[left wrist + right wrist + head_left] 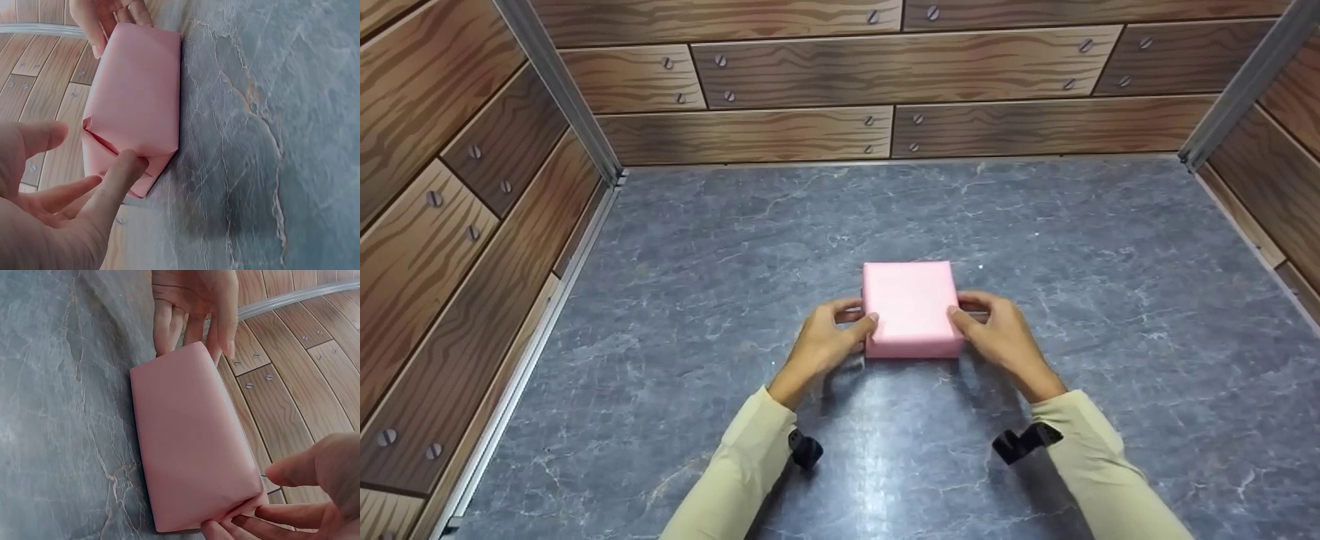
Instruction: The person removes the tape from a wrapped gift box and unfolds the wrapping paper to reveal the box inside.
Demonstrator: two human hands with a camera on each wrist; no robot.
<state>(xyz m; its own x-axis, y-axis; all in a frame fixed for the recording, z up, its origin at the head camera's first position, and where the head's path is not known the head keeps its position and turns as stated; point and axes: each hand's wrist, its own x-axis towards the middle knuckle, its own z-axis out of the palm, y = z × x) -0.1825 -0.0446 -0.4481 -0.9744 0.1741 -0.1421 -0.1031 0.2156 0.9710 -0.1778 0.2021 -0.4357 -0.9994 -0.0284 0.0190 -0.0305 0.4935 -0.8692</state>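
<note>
A box in pink wrapping paper sits on the grey marbled surface between both hands. My left hand is at its left end and my right hand at its right end. In the left wrist view, fairly straight fingers touch the folded paper flap, while the thumb stands apart from the box. The right wrist view shows the other end's fold with the right fingers against it and the thumb just off the corner. The box's underside is hidden.
Wood-patterned panels wall in the surface at the back, left and right. Metal strips run along the corners. A small black device is worn on each sleeved wrist.
</note>
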